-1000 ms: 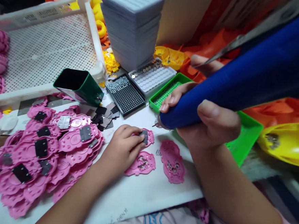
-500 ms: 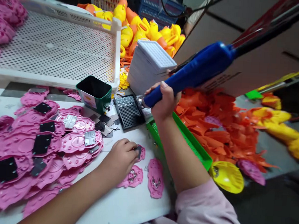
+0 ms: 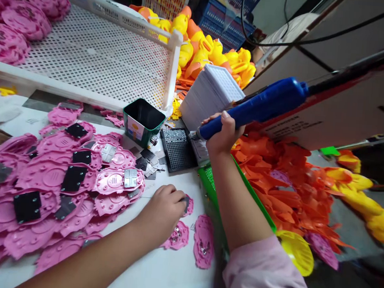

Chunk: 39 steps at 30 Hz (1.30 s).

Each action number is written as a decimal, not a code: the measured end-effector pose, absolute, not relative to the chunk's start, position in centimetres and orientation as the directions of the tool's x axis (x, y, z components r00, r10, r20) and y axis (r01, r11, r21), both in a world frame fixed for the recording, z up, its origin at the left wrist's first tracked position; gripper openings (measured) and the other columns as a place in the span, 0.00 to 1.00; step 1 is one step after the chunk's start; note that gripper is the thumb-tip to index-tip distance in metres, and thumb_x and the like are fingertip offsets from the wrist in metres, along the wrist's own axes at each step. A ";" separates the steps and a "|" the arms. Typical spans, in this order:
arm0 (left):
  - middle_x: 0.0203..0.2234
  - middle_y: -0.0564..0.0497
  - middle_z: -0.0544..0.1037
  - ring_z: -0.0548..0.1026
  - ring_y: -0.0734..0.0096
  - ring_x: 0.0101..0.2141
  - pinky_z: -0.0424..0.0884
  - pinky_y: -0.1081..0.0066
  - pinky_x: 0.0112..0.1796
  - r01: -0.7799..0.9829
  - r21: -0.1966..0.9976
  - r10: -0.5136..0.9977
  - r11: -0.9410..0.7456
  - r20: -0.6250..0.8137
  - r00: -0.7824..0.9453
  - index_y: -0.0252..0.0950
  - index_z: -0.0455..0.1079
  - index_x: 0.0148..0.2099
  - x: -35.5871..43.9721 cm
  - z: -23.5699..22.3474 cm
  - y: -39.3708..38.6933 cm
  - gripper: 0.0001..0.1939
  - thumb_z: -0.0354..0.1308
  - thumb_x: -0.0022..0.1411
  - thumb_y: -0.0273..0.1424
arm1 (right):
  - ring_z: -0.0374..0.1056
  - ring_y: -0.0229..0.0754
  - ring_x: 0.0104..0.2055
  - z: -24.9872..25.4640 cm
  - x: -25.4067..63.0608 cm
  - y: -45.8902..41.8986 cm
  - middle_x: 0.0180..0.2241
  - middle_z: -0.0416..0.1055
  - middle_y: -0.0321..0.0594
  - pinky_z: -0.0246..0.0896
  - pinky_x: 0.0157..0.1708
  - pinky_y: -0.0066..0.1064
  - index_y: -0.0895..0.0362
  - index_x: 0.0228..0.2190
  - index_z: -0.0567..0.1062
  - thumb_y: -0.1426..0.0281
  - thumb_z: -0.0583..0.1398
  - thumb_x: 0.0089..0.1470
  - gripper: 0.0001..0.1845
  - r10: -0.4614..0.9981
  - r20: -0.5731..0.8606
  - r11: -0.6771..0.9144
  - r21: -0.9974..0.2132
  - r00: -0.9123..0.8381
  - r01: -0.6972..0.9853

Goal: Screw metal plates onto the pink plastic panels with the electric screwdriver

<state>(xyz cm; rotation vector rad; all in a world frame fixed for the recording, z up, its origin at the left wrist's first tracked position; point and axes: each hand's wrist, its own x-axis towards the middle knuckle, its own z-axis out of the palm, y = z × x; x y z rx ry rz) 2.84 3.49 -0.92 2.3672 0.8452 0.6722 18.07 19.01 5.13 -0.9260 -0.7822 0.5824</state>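
My right hand (image 3: pixel 225 131) is wrapped round a blue electric screwdriver (image 3: pixel 263 103), held slanting with its tip at the upper right edge of a black screw tray (image 3: pixel 179 154). Small silvery screws fill the tray's far part. My left hand (image 3: pixel 162 212) is closed, its fingertips on a pink plastic part (image 3: pixel 190 206) with a dark metal plate on it; the hand hides most of that part. Close by on the white surface lie a second pink part (image 3: pixel 179 235), half under the hand, and a third pink part (image 3: pixel 203 241) with metal bits in it.
To the left is a heap of pink parts with dark plates (image 3: pixel 54 178). Loose metal plates (image 3: pixel 151 166) lie beside a dark green bin (image 3: pixel 136 133). Behind stand a white crate (image 3: pixel 96 54) and stacked white trays (image 3: pixel 212 90). Right are a green tray (image 3: pixel 257 201) and orange pieces (image 3: pixel 269 171).
The view has turned a little, so most things sit further right in the picture. The screwdriver tip remains by the screw tray. My left hand stays on the pink part.
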 end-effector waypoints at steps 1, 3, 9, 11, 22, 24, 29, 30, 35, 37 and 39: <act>0.34 0.48 0.77 0.68 0.63 0.36 0.69 0.62 0.38 0.418 0.619 0.681 -0.665 0.273 0.680 0.35 0.72 0.33 2.8 -1.0 3.5 0.09 0.54 0.60 0.19 | 0.65 0.35 0.15 5.0 18.1 19.0 0.16 0.65 0.24 0.64 0.16 0.27 0.54 0.28 0.60 0.63 0.61 0.39 0.16 0.732 0.337 0.487 -0.867 0.592 -0.109; 0.34 0.47 0.77 0.68 0.63 0.36 0.69 0.62 0.38 0.419 0.611 0.678 -0.672 0.279 0.680 0.35 0.72 0.33 2.8 -1.0 3.4 0.09 0.54 0.60 0.19 | 0.65 0.35 0.16 4.9 18.1 19.1 0.16 0.65 0.24 0.64 0.16 0.27 0.54 0.29 0.60 0.63 0.60 0.40 0.16 0.731 0.342 0.491 -0.865 0.590 -0.106; 0.34 0.47 0.77 0.68 0.63 0.36 0.70 0.62 0.38 0.421 0.608 0.678 -0.673 0.279 0.680 0.35 0.72 0.34 2.7 -1.0 3.5 0.08 0.55 0.59 0.19 | 0.65 0.35 0.16 4.6 18.0 19.1 0.17 0.65 0.24 0.64 0.16 0.27 0.53 0.29 0.60 0.62 0.61 0.40 0.16 0.733 0.351 0.496 -0.862 0.583 -0.105; 0.34 0.47 0.77 0.68 0.63 0.36 0.69 0.62 0.38 0.422 0.611 0.680 -0.669 0.275 0.680 0.35 0.72 0.34 2.7 -1.0 3.5 0.08 0.55 0.60 0.19 | 0.65 0.35 0.16 4.6 18.0 19.1 0.17 0.65 0.24 0.65 0.16 0.28 0.54 0.28 0.60 0.62 0.61 0.40 0.16 0.732 0.350 0.495 -0.863 0.584 -0.104; 0.34 0.47 0.77 0.69 0.63 0.36 0.70 0.61 0.38 0.418 0.613 0.684 -0.670 0.290 0.669 0.36 0.73 0.33 2.8 -1.0 3.5 0.09 0.54 0.61 0.20 | 0.65 0.35 0.15 4.7 17.9 19.1 0.16 0.65 0.24 0.63 0.16 0.27 0.54 0.27 0.61 0.62 0.61 0.39 0.16 0.730 0.350 0.498 -0.860 0.587 -0.106; 0.34 0.47 0.77 0.69 0.62 0.36 0.70 0.61 0.38 0.416 0.610 0.680 -0.674 0.292 0.673 0.35 0.73 0.33 2.9 -1.0 3.5 0.09 0.54 0.62 0.21 | 0.65 0.34 0.15 5.0 17.9 19.0 0.16 0.64 0.25 0.63 0.17 0.27 0.54 0.27 0.60 0.62 0.61 0.39 0.16 0.728 0.353 0.505 -0.856 0.588 -0.111; 0.35 0.47 0.77 0.69 0.63 0.36 0.70 0.62 0.39 0.414 0.596 0.662 -0.688 0.282 0.694 0.34 0.74 0.34 2.8 -1.0 3.7 0.08 0.54 0.62 0.21 | 0.64 0.33 0.17 6.7 18.6 17.7 0.17 0.63 0.26 0.64 0.18 0.27 0.54 0.25 0.60 0.58 0.59 0.41 0.15 0.716 0.361 0.516 -0.850 0.597 -0.105; 0.35 0.47 0.77 0.69 0.63 0.36 0.70 0.62 0.39 0.414 0.594 0.658 -0.690 0.277 0.700 0.34 0.74 0.35 2.8 -1.0 3.7 0.08 0.54 0.63 0.22 | 0.64 0.33 0.17 7.2 18.8 16.9 0.18 0.63 0.27 0.64 0.19 0.27 0.54 0.24 0.61 0.57 0.58 0.42 0.15 0.723 0.366 0.514 -0.851 0.586 -0.103; 0.36 0.47 0.78 0.69 0.62 0.37 0.70 0.60 0.39 0.401 0.597 0.654 -0.695 0.293 0.698 0.34 0.74 0.37 2.6 -1.1 3.9 0.07 0.54 0.63 0.24 | 0.65 0.35 0.19 8.9 19.6 10.6 0.18 0.66 0.30 0.63 0.20 0.27 0.54 0.23 0.66 0.60 0.57 0.42 0.10 0.798 0.385 0.500 -0.852 0.463 -0.153; 0.36 0.47 0.78 0.69 0.62 0.37 0.70 0.60 0.40 0.396 0.601 0.651 -0.694 0.290 0.702 0.33 0.74 0.37 2.6 -1.0 3.9 0.07 0.55 0.63 0.23 | 0.65 0.36 0.19 8.9 19.6 7.9 0.18 0.67 0.30 0.65 0.21 0.30 0.52 0.25 0.68 0.60 0.57 0.41 0.09 0.830 0.361 0.472 -0.861 0.425 -0.191; 0.36 0.47 0.78 0.69 0.62 0.37 0.70 0.60 0.40 0.396 0.606 0.654 -0.690 0.287 0.700 0.33 0.74 0.37 2.6 -0.9 3.8 0.06 0.55 0.62 0.22 | 0.65 0.38 0.19 8.5 19.5 5.9 0.18 0.67 0.31 0.65 0.21 0.32 0.51 0.28 0.71 0.61 0.58 0.41 0.10 0.854 0.341 0.443 -0.873 0.391 -0.205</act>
